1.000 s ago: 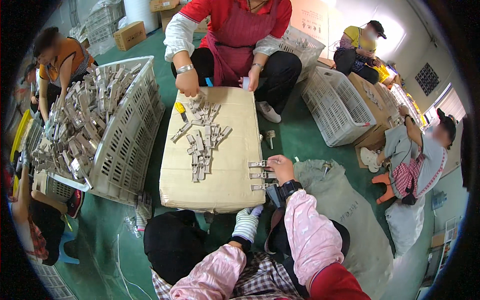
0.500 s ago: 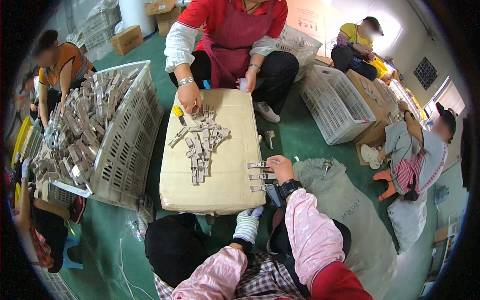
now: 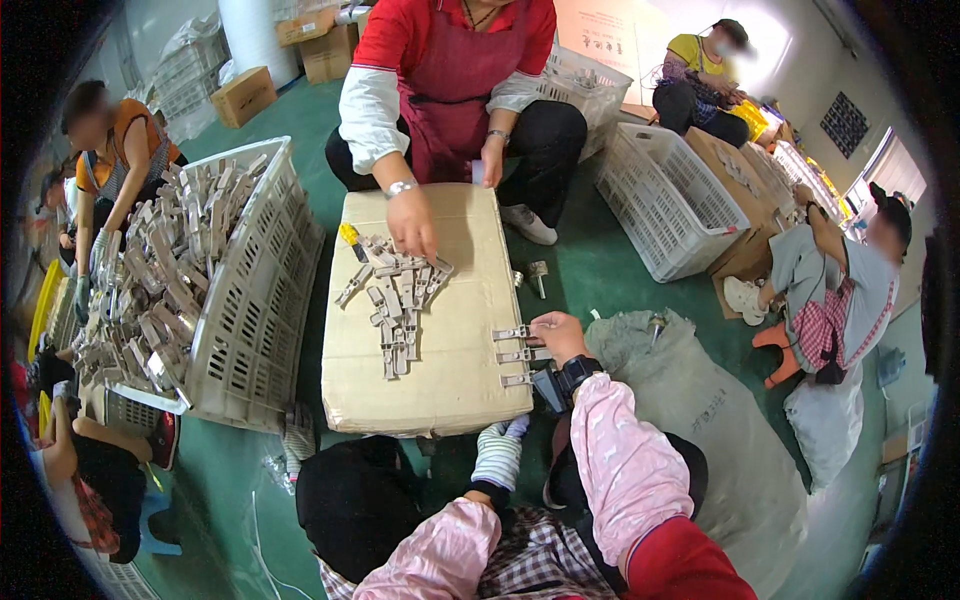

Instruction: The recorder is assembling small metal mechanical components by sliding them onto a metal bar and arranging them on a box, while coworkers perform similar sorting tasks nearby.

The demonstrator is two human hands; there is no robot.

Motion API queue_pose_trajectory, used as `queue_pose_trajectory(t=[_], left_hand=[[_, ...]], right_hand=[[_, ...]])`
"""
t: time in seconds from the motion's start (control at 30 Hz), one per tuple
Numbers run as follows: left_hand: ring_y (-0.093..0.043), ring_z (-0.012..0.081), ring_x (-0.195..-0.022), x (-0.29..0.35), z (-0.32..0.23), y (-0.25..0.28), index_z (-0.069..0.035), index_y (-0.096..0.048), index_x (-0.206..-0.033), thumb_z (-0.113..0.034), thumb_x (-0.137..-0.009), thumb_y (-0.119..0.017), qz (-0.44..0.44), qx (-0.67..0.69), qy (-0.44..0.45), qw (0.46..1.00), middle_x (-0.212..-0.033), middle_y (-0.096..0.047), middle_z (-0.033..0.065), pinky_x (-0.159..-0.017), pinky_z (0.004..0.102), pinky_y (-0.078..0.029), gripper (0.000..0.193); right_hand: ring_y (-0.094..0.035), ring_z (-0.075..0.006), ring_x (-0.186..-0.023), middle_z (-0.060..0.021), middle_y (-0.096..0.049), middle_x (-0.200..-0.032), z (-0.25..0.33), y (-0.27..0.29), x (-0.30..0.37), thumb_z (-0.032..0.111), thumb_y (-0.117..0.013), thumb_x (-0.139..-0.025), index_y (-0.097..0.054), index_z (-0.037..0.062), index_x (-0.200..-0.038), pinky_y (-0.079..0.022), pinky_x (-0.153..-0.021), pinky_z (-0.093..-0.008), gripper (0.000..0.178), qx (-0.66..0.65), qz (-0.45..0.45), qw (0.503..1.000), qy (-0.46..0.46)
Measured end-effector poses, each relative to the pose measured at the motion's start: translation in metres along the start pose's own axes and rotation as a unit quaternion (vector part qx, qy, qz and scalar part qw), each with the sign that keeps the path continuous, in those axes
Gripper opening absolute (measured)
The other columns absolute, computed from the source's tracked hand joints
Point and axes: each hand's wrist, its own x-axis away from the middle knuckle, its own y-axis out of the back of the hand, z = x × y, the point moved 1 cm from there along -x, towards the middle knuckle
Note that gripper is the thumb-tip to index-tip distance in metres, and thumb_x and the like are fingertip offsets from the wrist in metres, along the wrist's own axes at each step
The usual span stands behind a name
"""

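Three grey clips at the box edge, right hand on the farthest

Right hand point(image 3: 560, 338): bare, thumb and fingertips pinching the outer end of the farthest clip point(image 3: 509, 333). Two more clips point(image 3: 514, 356) lined up just beside it, nearer the wearer. All three sit across the right edge of the cardboard box point(image 3: 440, 395), one end over the top, the other outside. Dark watch point(image 3: 579, 374) on the right wrist, pink sleeve point(image 3: 630, 440) above it.

Left hand point(image 3: 497, 460): striped glove, at the box's near edge, close to the right corner. Fingers partly hidden; cannot tell whether it grips or only rests.

Further in on the box top: loose heap of similar clips point(image 3: 405, 300), several overlapping. Yellow-handled tool point(image 3: 349, 236) by its far left side. Co-worker opposite, dark red apron point(image 3: 455, 80), one hand point(image 3: 411, 225) lowered to the heap's far end.

Left of box: white crate point(image 3: 258, 300) heaped with more clips. Right: pale sack point(image 3: 690, 420) on green floor point(image 3: 580, 285); beyond, another white crate point(image 3: 655, 215). Other people seated at the sides.
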Motion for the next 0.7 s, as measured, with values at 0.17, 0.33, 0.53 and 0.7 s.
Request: queue_pose_trajectory(t=[0.17, 0.33, 0.53, 0.7], left_hand=[[-0.055, 0.0159, -0.088, -0.004, 0.004, -0.007, -0.001, -0.061, -0.114, -0.02, -0.088, -0.063, 0.018, 0.024, 0.006, 1.0, -0.104, -0.065, 0.0065, -0.085, 0.0296, -0.043, 0.032], [-0.055, 0.0151, -0.088, -0.001, 0.001, -0.004, -0.001, -0.061, -0.112, -0.02, -0.088, -0.063, 0.018, 0.017, 0.019, 1.0, -0.103, -0.066, 0.0057, -0.084, 0.0292, -0.043, 0.031], [-0.056, 0.0152, -0.086, 0.004, -0.009, -0.004, 0.0, -0.063, -0.109, -0.02, -0.087, -0.063, 0.018, -0.004, 0.017, 1.0, -0.101, -0.067, 0.0075, -0.083, 0.0301, -0.043, 0.03], [-0.057, 0.0161, -0.083, 0.009, -0.012, -0.001, 0.002, -0.063, -0.107, -0.021, -0.087, -0.063, -0.003, 0.06, 0.021, 0.998, -0.098, -0.067, 0.0099, -0.082, 0.0309, -0.044, 0.03]], right_hand=[[-0.065, -0.0181, -0.067, -0.0121, -0.066, -0.079, -0.022, 0.016, -0.015, 0.002, -0.064, -0.077, -0.063, -0.0054, -0.084, -0.054, -0.06, -0.0308, 0.01, 0.099, -0.028, 0.995, 0.015], [-0.065, -0.02, -0.074, -0.0131, -0.065, -0.083, -0.028, 0.015, -0.019, 0.002, -0.065, -0.077, -0.063, -0.0057, -0.088, -0.054, -0.066, -0.0321, 0.014, 0.109, -0.008, 0.994, -0.002], [-0.062, -0.0244, -0.092, -0.0153, -0.063, -0.106, -0.003, 0.008, -0.004, 0.008, -0.067, -0.072, -0.062, -0.0001, -0.104, -0.049, -0.081, -0.0341, 0.033, 0.21, -0.058, 0.974, 0.069], [-0.052, -0.0289, -0.111, -0.0081, -0.058, -0.119, 0.05, -0.052, 0.019, 0.014, -0.065, -0.073, -0.062, 0.0114, -0.107, -0.033, -0.099, -0.048, 0.034, 0.37, 0.013, 0.89, 0.265]])
